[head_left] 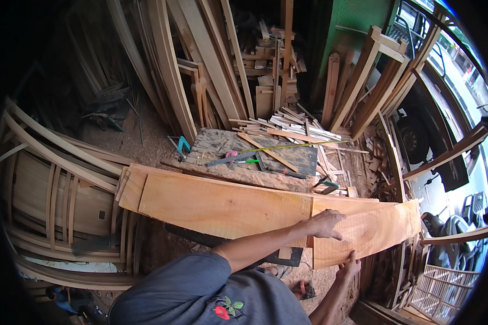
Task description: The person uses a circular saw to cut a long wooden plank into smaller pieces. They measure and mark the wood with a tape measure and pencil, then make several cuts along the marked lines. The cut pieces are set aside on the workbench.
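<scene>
A short, wide wooden board with curved grain lies to the right, overlapping the end of a long wooden board. Flat on the short board near its left end rests my left hand, its fingers spread. My right hand grips the board's near edge, thumb on top and the other fingers hidden beneath. More boards show in a layer under the long one, their ends fanned out at the left.
Behind the boards is a dusty workbench with a yellow tape measure, a green pen and a teal clamp. Offcuts pile beyond it. Tall planks lean at the back; curved frames stand left.
</scene>
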